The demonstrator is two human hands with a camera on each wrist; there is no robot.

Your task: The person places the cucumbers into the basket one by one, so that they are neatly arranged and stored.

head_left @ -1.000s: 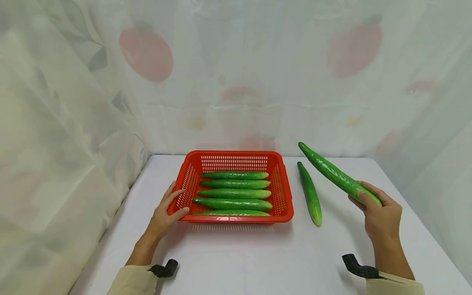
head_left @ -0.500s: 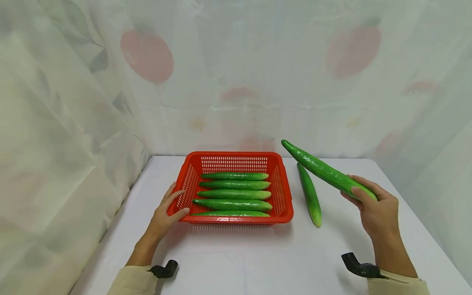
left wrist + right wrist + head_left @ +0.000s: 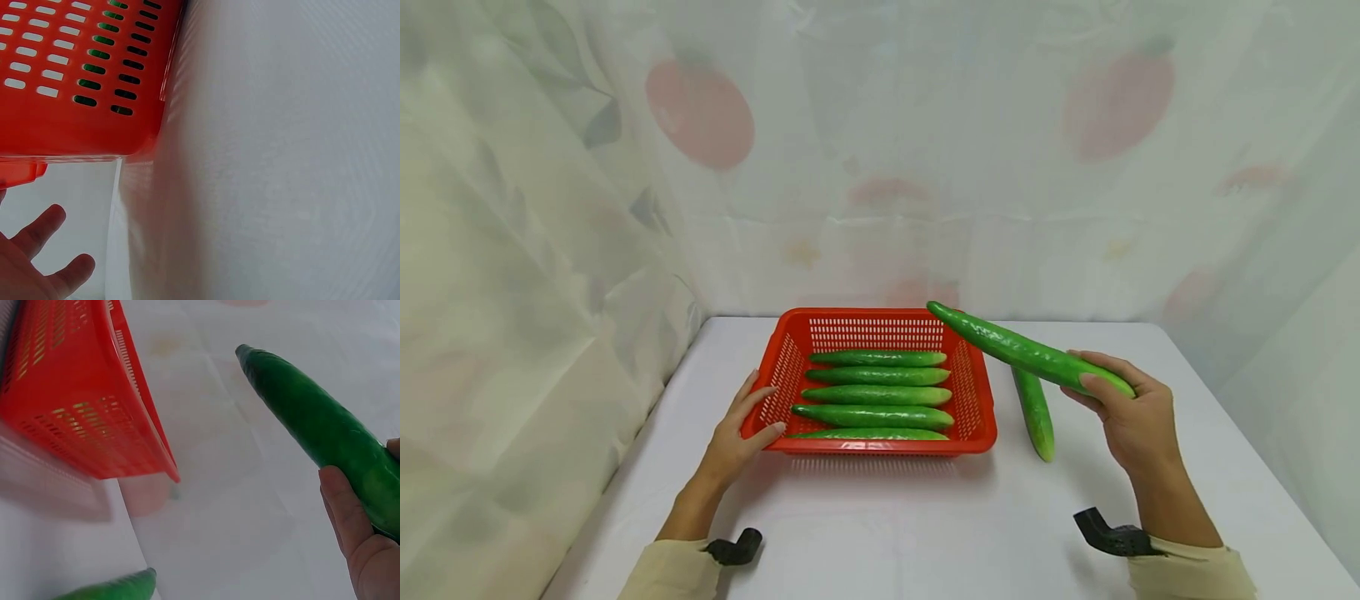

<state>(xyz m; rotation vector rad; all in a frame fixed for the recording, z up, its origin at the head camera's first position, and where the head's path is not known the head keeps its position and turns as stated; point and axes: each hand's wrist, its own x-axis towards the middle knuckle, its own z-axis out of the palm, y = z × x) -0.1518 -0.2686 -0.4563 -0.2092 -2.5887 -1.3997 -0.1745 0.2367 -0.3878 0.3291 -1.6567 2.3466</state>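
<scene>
My right hand (image 3: 1138,417) grips a long green cucumber (image 3: 1030,354) by its paler end, held in the air. The cucumber slants up to the left, and its dark tip overlaps the basket's back right corner in the head view. A red plastic basket (image 3: 880,447) with slotted walls stands on the table. Several cucumbers (image 3: 876,394) lie side by side in it, pale ends to the right. My left hand (image 3: 730,437) rests on the basket's left rim, thumb and one finger over the edge. In the left wrist view, two outer fingers (image 3: 47,226) are spread apart, off the basket.
One more cucumber (image 3: 1036,417) lies on the white table (image 3: 880,525) just right of the basket, its upper part hidden behind the held one. Behind the table hangs a pale curtain (image 3: 985,183) with fruit prints; another sheet (image 3: 535,333) hangs at the left.
My right hand has moved left with the cucumber, whose tip has come from beyond the loose cucumber to the basket's back right corner. My left hand and the basket stay put.
</scene>
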